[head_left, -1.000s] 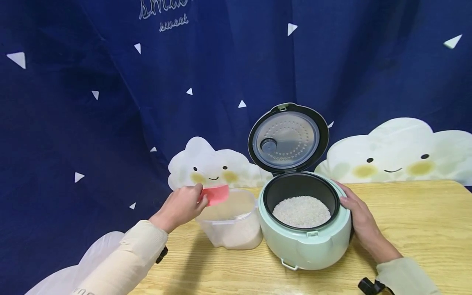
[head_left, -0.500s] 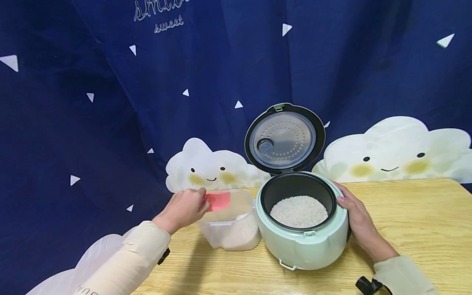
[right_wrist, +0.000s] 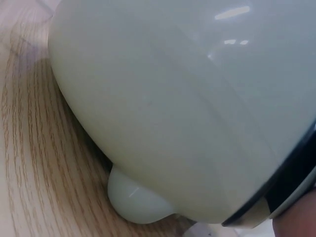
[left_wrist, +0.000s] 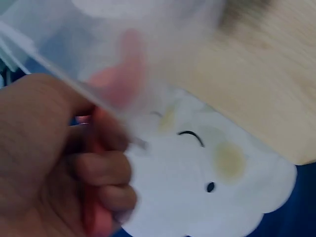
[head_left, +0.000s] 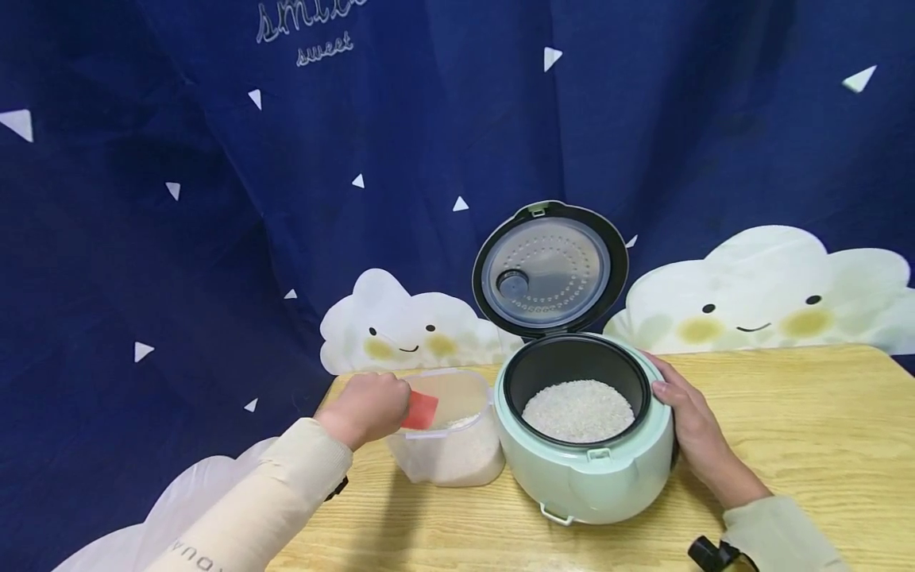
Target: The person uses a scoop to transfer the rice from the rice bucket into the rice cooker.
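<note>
My left hand (head_left: 368, 407) has its fingers curled round the handle of a pink-red scoop (head_left: 422, 411). The scoop's head is inside a translucent plastic container (head_left: 446, 465) with white rice in it. In the left wrist view the scoop's handle (left_wrist: 98, 215) runs through the fist, and its head shows blurred through the container wall. Right of the container stands a mint-green rice cooker (head_left: 589, 488), lid (head_left: 550, 270) up, with rice (head_left: 579, 411) in its black inner pot. My right hand (head_left: 696, 429) rests against the cooker's right side, thumb near the rim.
Container and cooker stand side by side on a wooden table (head_left: 808, 445). Behind it hangs a dark blue curtain (head_left: 407, 119) with white triangles and smiling clouds. A small carrying handle (head_left: 556, 515) sticks out at the cooker's lower front.
The left hand has moved slightly right and down, lowering the scoop from above the container's rim into it. The right hand has stayed at the cooker's side. The head view has shifted slightly.
</note>
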Demonstrator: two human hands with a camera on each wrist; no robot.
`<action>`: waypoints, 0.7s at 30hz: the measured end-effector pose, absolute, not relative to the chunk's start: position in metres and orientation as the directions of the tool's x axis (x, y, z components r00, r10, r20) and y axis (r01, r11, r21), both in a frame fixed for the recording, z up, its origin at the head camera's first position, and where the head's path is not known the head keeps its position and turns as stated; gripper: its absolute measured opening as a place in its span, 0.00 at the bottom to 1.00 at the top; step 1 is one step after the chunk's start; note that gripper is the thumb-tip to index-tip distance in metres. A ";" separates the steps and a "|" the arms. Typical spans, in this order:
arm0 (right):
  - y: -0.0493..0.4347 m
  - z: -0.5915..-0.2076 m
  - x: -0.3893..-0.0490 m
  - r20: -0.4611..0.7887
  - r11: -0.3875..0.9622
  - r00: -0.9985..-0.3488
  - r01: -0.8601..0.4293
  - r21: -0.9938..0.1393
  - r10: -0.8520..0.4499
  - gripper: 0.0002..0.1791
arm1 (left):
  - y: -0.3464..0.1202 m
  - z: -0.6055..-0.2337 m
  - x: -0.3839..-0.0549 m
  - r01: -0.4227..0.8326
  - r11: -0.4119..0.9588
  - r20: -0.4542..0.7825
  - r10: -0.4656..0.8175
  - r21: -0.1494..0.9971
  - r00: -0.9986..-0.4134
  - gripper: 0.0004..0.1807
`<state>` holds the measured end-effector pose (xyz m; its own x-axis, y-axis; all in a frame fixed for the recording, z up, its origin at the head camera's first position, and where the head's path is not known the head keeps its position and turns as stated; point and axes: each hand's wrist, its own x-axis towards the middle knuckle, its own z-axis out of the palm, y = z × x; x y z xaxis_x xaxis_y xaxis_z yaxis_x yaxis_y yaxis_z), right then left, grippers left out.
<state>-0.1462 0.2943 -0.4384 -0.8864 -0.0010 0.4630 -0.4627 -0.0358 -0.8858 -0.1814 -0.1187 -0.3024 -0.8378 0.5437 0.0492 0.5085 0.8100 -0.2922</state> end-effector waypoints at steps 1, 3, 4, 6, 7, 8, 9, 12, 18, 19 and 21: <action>0.294 -0.438 -0.146 0.460 -0.039 -0.888 -0.460 -0.887 -0.002 0.27 | -0.116 -0.301 -0.181 0.501 0.807 0.024 0.534 -0.314 -0.845 0.16; 0.294 -0.438 -0.146 0.454 -0.033 -0.891 -0.454 -0.890 -0.004 0.28 | -0.110 -0.300 -0.180 0.489 0.801 -0.029 0.511 -0.344 -0.859 0.16; 0.294 -0.438 -0.146 0.451 -0.031 -0.892 -0.451 -0.892 -0.004 0.28 | -0.107 -0.300 -0.180 0.485 0.799 -0.048 0.503 -0.356 -0.863 0.17; 0.294 -0.438 -0.145 0.446 -0.025 -0.895 -0.446 -0.895 -0.002 0.28 | -0.102 -0.298 -0.179 0.479 0.795 -0.083 0.486 -0.373 -0.870 0.17; 0.294 -0.438 -0.145 0.446 -0.020 -0.895 -0.446 -0.895 0.001 0.28 | -0.100 -0.298 -0.178 0.479 0.791 -0.095 0.482 -0.382 -0.871 0.16; 0.295 -0.438 -0.145 0.448 -0.014 -0.894 -0.448 -0.894 0.005 0.28 | -0.098 -0.297 -0.178 0.480 0.790 -0.100 0.481 -0.382 -0.871 0.16; 0.295 -0.438 -0.145 0.449 -0.014 -0.893 -0.449 -0.893 0.007 0.28 | -0.096 -0.296 -0.177 0.480 0.790 -0.106 0.478 -0.382 -0.872 0.16; 0.295 -0.439 -0.145 0.457 -0.023 -0.889 -0.457 -0.889 0.007 0.28 | -0.091 -0.296 -0.177 0.473 0.801 -0.134 0.458 -0.366 -0.879 0.16; 0.294 -0.440 -0.144 0.459 -0.038 -0.888 -0.459 -0.887 0.015 0.28 | -0.085 -0.299 -0.183 0.457 0.828 -0.203 0.411 -0.326 -0.889 0.20; 0.294 -0.441 -0.144 0.458 -0.035 -0.889 -0.458 -0.888 0.016 0.28 | -0.084 -0.300 -0.184 0.454 0.828 -0.213 0.404 -0.329 -0.890 0.19; 0.294 -0.441 -0.144 0.458 -0.025 -0.889 -0.458 -0.889 0.016 0.27 | -0.084 -0.302 -0.186 0.448 0.826 -0.225 0.390 -0.342 -0.893 0.19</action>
<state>-0.1445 0.2941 -0.4406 -0.8890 0.0164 0.4576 -0.4579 -0.0255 -0.8886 -0.1863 -0.0837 -0.3023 -0.8926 0.3904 -0.2254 0.4477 0.8263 -0.3417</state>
